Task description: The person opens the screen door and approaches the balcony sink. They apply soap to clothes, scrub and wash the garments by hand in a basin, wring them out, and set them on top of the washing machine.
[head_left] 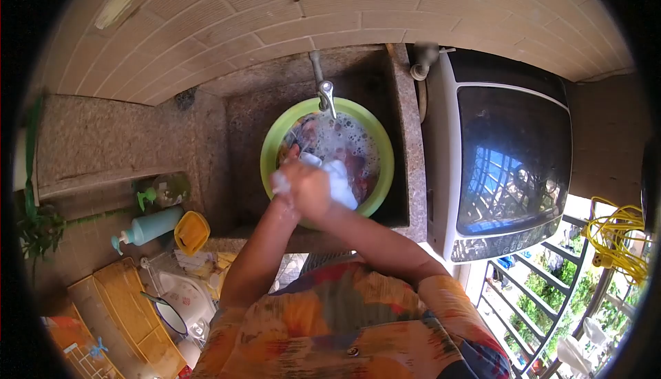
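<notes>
A green basin (387,172) of sudsy water stands in a stone sink (241,131), under a metal faucet (326,90). Above the basin's near left part, my left hand (286,183) and my right hand (311,190) are pressed together around a wet white cloth (337,181). The cloth hangs down to the right of my hands into the suds. Both hands are closed, and their fingers partly overlap and blur. Other patterned and reddish fabric lies in the water, partly hidden by foam.
To the right of the sink is a washing machine (513,162) with a dark lid. A blue pump bottle (155,226) and a yellow container (191,233) stand at the left. Yellow cable (616,238) hangs at far right. A brick wall rises behind the faucet.
</notes>
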